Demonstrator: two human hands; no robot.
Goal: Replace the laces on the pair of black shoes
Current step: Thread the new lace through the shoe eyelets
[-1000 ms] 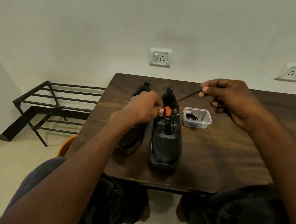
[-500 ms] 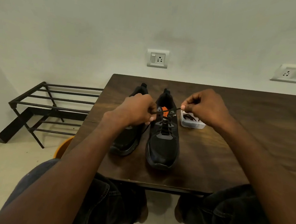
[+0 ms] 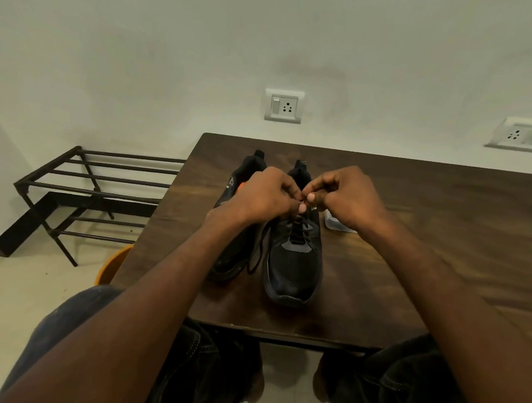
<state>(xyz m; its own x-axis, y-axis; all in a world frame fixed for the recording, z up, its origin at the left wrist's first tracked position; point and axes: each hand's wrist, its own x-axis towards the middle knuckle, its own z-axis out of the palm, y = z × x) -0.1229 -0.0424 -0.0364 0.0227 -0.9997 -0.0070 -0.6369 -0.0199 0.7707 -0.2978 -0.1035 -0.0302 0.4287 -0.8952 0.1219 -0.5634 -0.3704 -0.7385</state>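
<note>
Two black shoes stand side by side on the dark wooden table, toes toward me. The right shoe has a black lace threaded through its lower eyelets. The left shoe is half hidden under my left forearm. A loose loop of lace hangs between the shoes. My left hand and my right hand meet over the right shoe's tongue, each pinching the lace near the top eyelets. The lace ends are hidden by my fingers.
A small clear plastic container sits right of the shoes, mostly hidden by my right wrist. A black metal rack stands on the floor at left, an orange bucket beside the table. My knees are under the table's near edge.
My right hand has come down and left from a raised, pulled-out position to meet my left hand over the shoe tongue. The taut lace between the hands is no longer stretched out.
</note>
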